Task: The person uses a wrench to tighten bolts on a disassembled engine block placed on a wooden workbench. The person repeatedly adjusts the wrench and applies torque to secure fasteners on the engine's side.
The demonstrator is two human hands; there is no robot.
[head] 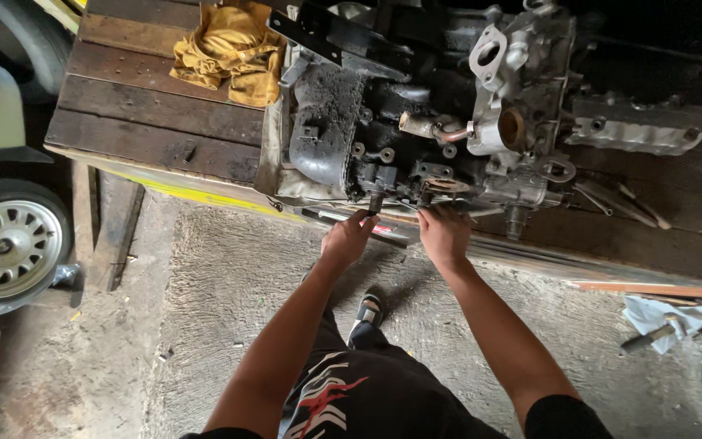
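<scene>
both hands (349,237) (444,232) at the engine's (416,122) shadowed underside — fingers barely discernible

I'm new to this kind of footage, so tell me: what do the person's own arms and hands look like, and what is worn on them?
Both arms are bare from short black sleeves down to the fingers. The left hand and right hand wear no gloves, and no watch, ring or bracelet shows. Below them are black shorts with a white and red flame-like pattern, and one dark shoe with white trim.

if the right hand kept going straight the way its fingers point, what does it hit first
Most likely the engine block: the right hand points up and away at its grimy lower edge by the round flanged port. Depth is unclear; the fingers may already be touching.
</scene>
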